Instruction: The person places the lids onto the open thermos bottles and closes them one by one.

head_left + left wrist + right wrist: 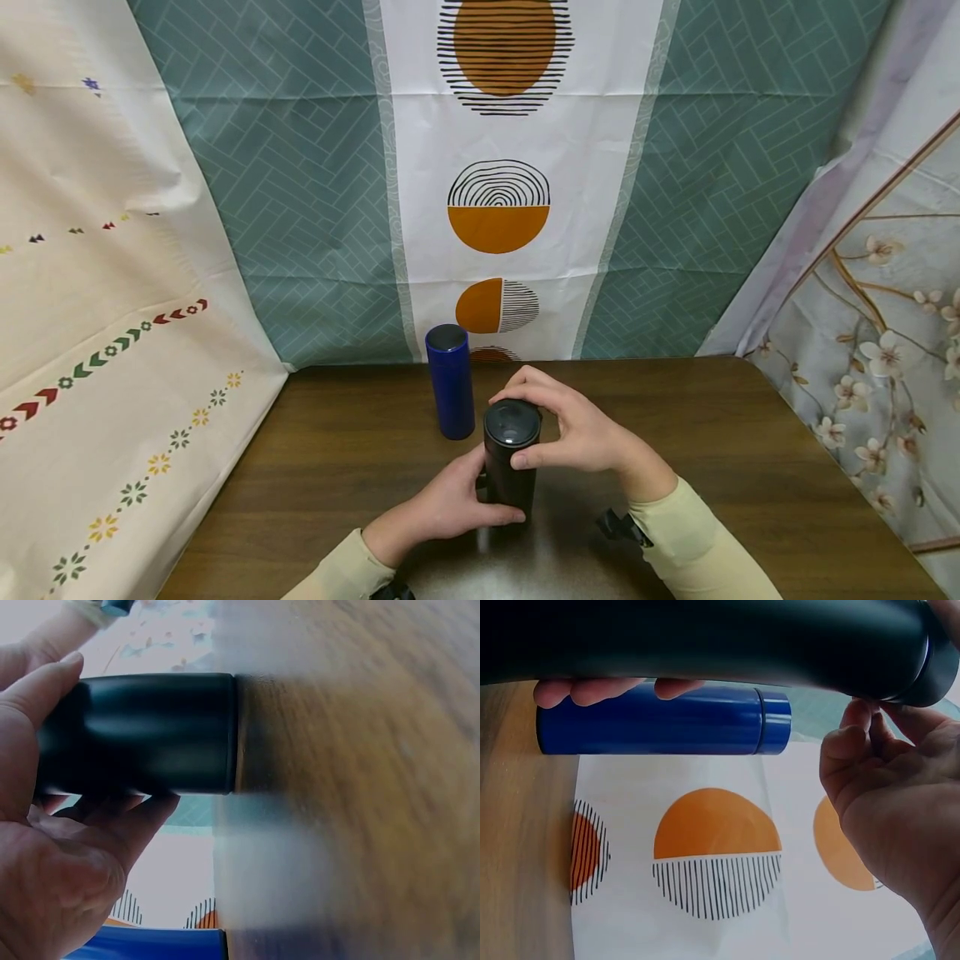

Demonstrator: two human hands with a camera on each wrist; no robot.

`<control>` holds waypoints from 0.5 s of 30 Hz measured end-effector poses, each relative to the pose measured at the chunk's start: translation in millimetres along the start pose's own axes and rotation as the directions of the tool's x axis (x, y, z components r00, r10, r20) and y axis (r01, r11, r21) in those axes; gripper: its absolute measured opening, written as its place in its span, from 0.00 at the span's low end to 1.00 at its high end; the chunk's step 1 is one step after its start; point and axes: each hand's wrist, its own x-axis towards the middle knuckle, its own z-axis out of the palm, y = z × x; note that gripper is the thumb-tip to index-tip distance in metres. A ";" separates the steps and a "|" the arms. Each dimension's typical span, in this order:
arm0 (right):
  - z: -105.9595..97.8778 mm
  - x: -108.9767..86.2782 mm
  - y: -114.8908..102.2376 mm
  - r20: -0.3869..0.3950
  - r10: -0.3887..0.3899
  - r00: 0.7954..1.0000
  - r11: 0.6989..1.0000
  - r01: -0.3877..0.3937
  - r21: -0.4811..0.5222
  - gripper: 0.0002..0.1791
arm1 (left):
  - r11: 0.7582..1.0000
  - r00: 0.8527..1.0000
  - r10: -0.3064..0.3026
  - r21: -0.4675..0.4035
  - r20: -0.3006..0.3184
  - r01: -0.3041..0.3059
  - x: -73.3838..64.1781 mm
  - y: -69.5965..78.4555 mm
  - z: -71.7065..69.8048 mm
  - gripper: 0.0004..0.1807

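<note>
A black flask (512, 467) with a round, shiny lid (513, 422) stands upright on the wooden table. My left hand (453, 500) grips its lower body, thumb across the near side and fingers round the back, as the left wrist view also shows the flask (150, 735) between thumb and fingers. Up at the top, my right hand (573, 429) holds the lid rim between thumb and fingers. In the right wrist view the right fingers (847, 742) touch the seam under the lid. Behind and to the left stands a blue flask (452, 392) with a dark top, which neither hand touches.
The brown wooden table (337, 450) runs back to a patterned cloth (315, 208) hanging behind it. An embroidered cream cloth (150, 358) hangs along the left side, a flowered cloth (885, 400) along the right.
</note>
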 end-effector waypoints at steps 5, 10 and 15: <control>1.2 -0.2 0.1 -0.031 0.000 1.000 0.999 -0.001 -0.037 0.32 | 1.000 1.000 -0.003 -0.007 -0.007 0.003 0.6 1.1 1.3 0.44; 3.1 0.7 -1.6 -0.064 0.005 0.998 0.998 -0.009 -0.067 0.32 | 1.000 0.999 -0.002 -0.015 -0.034 0.001 1.1 1.5 2.3 0.43; 4.4 1.9 -3.6 -0.093 0.018 0.996 0.996 -0.026 -0.089 0.32 | 1.000 0.997 -0.008 -0.001 -0.071 0.008 1.8 0.6 3.7 0.44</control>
